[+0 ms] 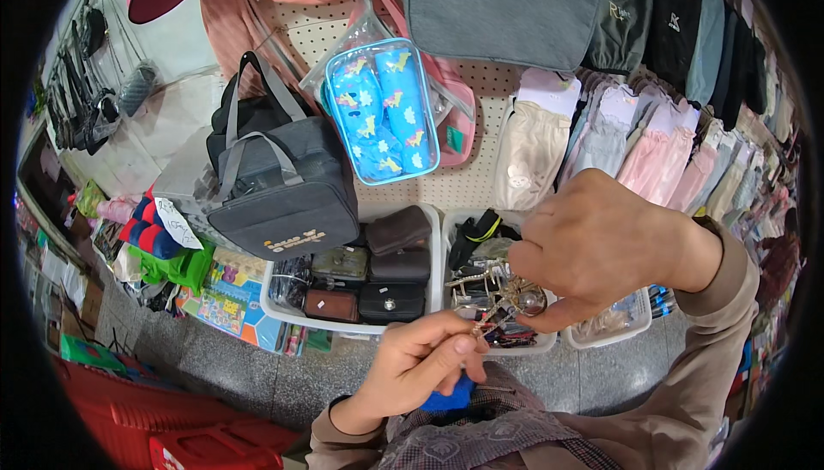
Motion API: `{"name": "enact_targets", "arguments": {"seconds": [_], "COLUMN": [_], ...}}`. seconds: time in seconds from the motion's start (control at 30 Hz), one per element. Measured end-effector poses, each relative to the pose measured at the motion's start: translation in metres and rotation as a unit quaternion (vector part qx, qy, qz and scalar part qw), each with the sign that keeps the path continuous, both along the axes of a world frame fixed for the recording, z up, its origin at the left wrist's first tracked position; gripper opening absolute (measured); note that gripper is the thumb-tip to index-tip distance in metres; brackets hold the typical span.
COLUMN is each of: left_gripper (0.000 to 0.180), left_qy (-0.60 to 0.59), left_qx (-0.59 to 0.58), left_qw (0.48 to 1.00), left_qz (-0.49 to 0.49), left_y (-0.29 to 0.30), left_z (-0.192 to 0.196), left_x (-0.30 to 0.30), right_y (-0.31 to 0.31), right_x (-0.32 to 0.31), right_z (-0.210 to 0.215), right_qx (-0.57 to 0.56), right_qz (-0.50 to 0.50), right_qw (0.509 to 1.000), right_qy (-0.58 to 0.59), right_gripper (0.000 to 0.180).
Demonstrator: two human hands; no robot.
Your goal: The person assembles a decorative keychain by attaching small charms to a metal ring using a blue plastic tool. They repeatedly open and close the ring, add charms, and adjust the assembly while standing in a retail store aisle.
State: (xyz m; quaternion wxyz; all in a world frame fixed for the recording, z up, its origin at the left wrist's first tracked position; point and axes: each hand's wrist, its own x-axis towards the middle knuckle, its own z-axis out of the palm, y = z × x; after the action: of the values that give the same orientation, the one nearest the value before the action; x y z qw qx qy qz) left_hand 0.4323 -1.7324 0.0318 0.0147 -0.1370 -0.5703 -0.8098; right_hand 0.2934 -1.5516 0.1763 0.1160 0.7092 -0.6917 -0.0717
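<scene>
Hands: left hand point(421, 363) pinched on the lower end of a small gold-and-silver metal trinket cluster point(506, 298); right hand point(596, 251) closed over its upper end from above.
Trinket position: between both hands, touching each, above the white plastic basket of metal oddments point(549, 345).
Long axis: slanting from lower left up to right.
Nearer hand: neither; both in contact.
Left basket: white plastic tray point(433, 247) of dark leather wallets.
Tags: white paper price tag point(176, 223) beside grey fabric tote bag point(283, 182).
Wall packages: clear blue-rimmed pouch with dinosaur print point(382, 109) on pegboard.
</scene>
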Motion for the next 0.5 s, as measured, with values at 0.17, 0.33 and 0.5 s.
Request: {"name": "enact_targets", "arguments": {"seconds": [0.17, 0.33, 0.5], "left_gripper": [0.007, 0.008, 0.011], "left_qy": [0.039, 0.041, 0.000], "left_qx": [-0.196, -0.166, -0.101], "left_qw": [0.957, 0.965, 0.987], "left_qz": [0.211, 0.197, 0.128], "left_y": [-0.011, -0.018, -0.019], "left_z": [0.018, 0.018, 0.011], "left_x": [0.004, -0.006, -0.005], "right_y": [0.000, -0.003, -0.002], "right_x": [0.001, 0.002, 0.002], "right_z": [-0.006, -0.010, -0.012], "right_qx": [0.001, 0.001, 0.005], "right_qz": [-0.008, -0.016, -0.022], "right_qw": [0.999, 0.998, 0.997], "right_qy": [-0.031, -0.057, -0.070], "right_gripper": [0.036, 0.032, 0.031]}}
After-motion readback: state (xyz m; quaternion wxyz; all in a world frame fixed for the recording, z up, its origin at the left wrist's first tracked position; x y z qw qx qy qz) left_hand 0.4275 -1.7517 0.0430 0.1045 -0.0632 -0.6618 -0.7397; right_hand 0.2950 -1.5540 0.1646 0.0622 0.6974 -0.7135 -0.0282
